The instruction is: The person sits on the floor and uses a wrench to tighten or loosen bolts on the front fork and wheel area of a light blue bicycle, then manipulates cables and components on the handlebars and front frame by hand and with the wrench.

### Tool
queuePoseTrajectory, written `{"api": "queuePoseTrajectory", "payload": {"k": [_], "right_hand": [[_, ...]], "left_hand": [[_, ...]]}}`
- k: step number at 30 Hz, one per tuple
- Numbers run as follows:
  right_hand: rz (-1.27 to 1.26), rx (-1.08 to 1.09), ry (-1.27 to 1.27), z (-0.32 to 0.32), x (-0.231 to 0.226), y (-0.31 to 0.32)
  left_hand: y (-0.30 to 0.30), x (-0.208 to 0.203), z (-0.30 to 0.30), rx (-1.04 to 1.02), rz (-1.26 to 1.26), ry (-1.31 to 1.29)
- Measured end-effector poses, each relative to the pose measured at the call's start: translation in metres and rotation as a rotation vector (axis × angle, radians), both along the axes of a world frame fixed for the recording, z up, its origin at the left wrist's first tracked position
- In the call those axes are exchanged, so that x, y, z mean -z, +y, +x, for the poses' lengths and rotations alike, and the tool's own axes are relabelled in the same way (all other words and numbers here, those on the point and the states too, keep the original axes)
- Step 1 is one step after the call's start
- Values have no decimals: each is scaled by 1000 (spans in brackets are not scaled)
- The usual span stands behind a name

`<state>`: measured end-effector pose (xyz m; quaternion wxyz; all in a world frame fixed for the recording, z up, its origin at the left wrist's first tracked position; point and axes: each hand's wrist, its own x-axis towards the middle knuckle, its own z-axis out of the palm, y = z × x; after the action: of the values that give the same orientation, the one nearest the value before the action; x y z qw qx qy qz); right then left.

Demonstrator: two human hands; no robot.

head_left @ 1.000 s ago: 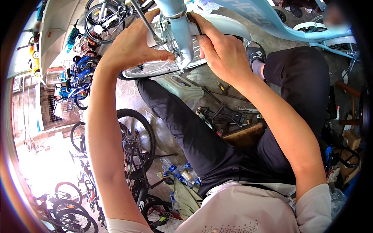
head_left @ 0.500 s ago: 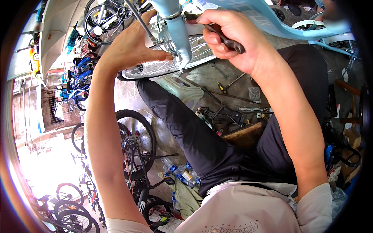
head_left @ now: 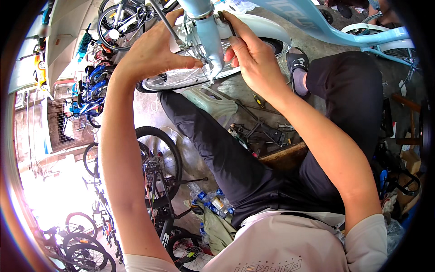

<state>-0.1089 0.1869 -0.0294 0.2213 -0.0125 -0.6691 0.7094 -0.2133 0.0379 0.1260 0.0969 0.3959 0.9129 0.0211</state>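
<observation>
A light blue bicycle fork [head_left: 210, 47] stands at the upper middle, with a metal front brake [head_left: 192, 38] on its left side. My left hand [head_left: 149, 54] is closed around the brake from the left. Its thumb presses close to the fork's lower part, while its other fingers are mostly hidden behind the parts. To the right of the fork, my right hand [head_left: 256, 59] grips a dark wrench [head_left: 230, 25], whose head sits beside the fork's upper part. A white mudguard [head_left: 263, 28] and the spoked front wheel [head_left: 174, 80] show behind the fork.
The light blue frame [head_left: 308, 20] runs to the upper right. Between my legs lie a pale plastic stool [head_left: 210, 104], a yellow-and-black tool [head_left: 259, 100], metal parts and a wooden box [head_left: 285, 156]. Plastic bottles [head_left: 213, 201] and a dark bicycle [head_left: 156, 167] are at the left.
My right hand has swung the wrench's handle upright, turning my wrist and bringing the forearm inward. The mudguard and my sandalled foot now show. My left hand stays in place.
</observation>
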Motion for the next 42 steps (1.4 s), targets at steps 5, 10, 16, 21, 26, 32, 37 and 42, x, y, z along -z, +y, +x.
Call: {"api": "queuePoseTrajectory", "payload": {"k": [5,10,16,21,26,32,37,42], "right_hand": [[-275,-67,-63,9,-5,-7],[37,201,145,0,5,-12],[167,360,222,-5,7,-12],[126,331,90,6,-6,-12],[244,253,123,1,0,-8],[247,282,105,8,-8,-9],[263,212,113,6,-13,6],[237,174,74,9,-17,9]], "left_hand": [[3,-3,3,-7,2,-47],[4,1,4,-96,-62,-5],[0,3,4,-86,-48,19],[5,0,4,-93,-38,-47],[1,4,5,-74,-19,-3],[6,1,6,-103,-42,-18],[0,3,4,-84,-38,-3],[-2,6,0,-48,-46,43]]}}
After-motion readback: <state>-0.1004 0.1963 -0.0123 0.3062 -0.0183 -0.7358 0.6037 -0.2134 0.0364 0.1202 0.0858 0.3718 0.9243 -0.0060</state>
